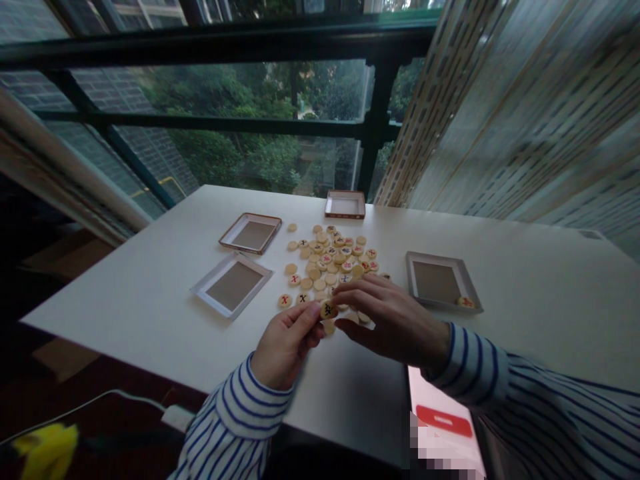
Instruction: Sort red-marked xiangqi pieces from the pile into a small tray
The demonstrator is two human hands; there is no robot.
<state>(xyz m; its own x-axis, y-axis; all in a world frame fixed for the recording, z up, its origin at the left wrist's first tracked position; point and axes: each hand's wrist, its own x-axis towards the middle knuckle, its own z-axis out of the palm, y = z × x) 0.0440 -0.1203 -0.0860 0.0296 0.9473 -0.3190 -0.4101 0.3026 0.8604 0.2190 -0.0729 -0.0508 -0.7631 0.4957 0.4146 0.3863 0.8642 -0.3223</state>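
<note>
Between the thumb and fingers of my left hand [295,337] is a round Chinese chess piece [328,309], its black-marked face turned up towards me. My right hand [380,310] hovers just right of that piece, thumb and fingers apart with a gap between them; whether a fingertip touches it I cannot tell. Beyond both hands spreads a loose pile of Chinese chess pieces [320,260] on the white table. Some show red or black characters, others a plain face. The right hand covers the near right part of the pile.
Shallow box parts surround the pile: one tray [233,287] and another [250,233] on the left, a small one [345,205] behind. The right tray [443,283] holds a red-marked piece [467,303]. A lit screen [445,420] lies by the white table's [150,267] near edge.
</note>
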